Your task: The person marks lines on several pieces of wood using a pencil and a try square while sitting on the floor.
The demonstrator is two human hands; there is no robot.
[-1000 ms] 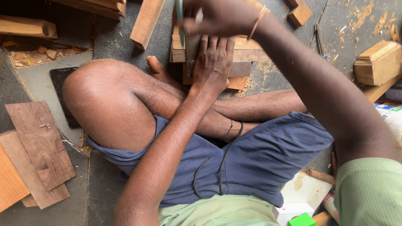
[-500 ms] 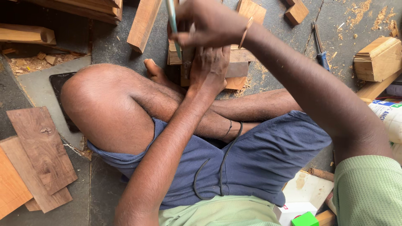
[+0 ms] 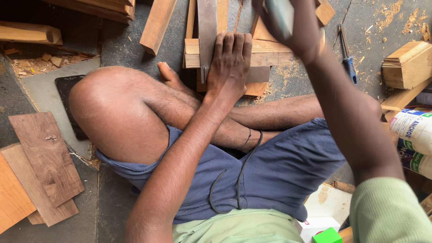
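The left hand (image 3: 230, 67) lies flat, fingers spread, pressing a metal try square (image 3: 207, 31) onto a wooden block (image 3: 265, 56) on the floor before the crossed legs. The right hand (image 3: 294, 27), raised and blurred, grips a pale green tool (image 3: 281, 15). A blue-handled screwdriver (image 3: 348, 63) lies nearby.

Grey stone floor (image 3: 121, 42), sawdust (image 3: 387, 13) scattered, daylight.

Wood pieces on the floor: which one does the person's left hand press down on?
The pale block by the foot, under the left hand and a metal square; the others lie untouched.
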